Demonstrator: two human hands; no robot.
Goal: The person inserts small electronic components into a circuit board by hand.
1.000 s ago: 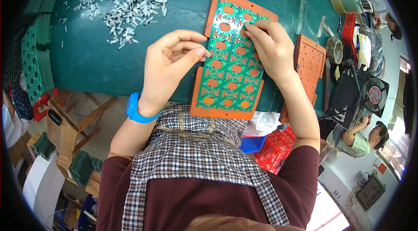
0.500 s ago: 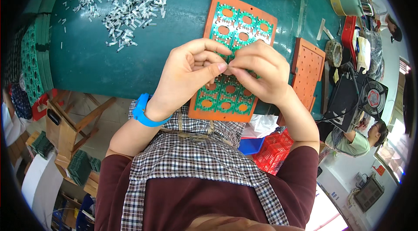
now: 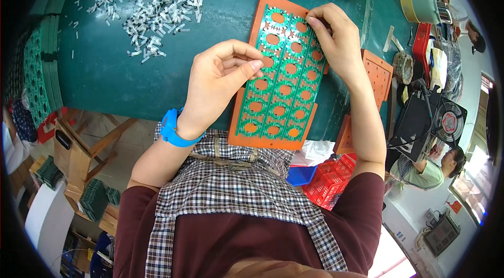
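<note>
Both hands are held over a green panel (image 3: 281, 81) that lies on an orange tray (image 3: 260, 139) at the near edge of the teal table (image 3: 131, 84). Far left, stacked green panels (image 3: 37, 76) are seen on edge, and loose metal parts (image 3: 144, 5) are scattered on the tabletop. Next, the left hand (image 3: 220, 81) is loosely curled, thumb and fingers pinched together just at the panel's left edge; whether anything is gripped cannot be told. At the panel's top right corner, the right hand (image 3: 336, 42) is pressed down with bent fingers. A second orange tray (image 3: 378, 76) is seen further right.
</note>
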